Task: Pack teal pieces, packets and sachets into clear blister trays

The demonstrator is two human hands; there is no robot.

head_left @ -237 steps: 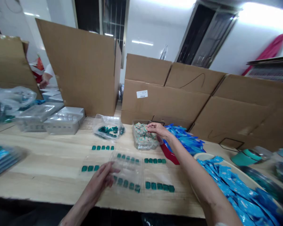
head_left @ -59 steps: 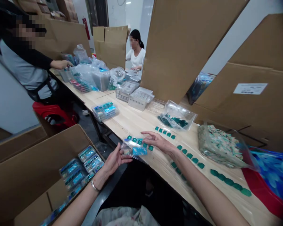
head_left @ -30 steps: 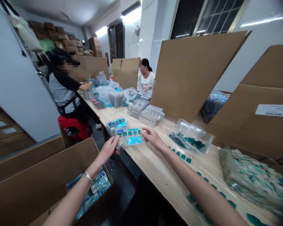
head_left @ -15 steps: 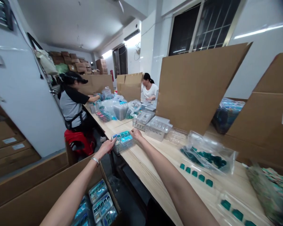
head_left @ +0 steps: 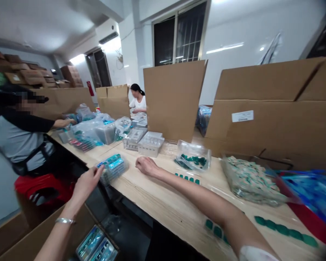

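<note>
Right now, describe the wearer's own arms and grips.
The left grip and right grip wear no gloves. A shiny silver-coloured bangle circles the left wrist; the right wrist shows none. No sleeve covers the visible left forearm; pale fabric, perhaps a sleeve, shows near the right elbow.

Left hand [head_left: 87, 183] beside stacked clear packs [head_left: 114, 166] (blue and green inside), right hand [head_left: 147, 166] nearby, wooden table [head_left: 149, 194]

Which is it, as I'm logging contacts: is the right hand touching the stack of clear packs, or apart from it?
Apart: the head view shows pale tabletop between the right hand and the stack of clear packs.
</note>
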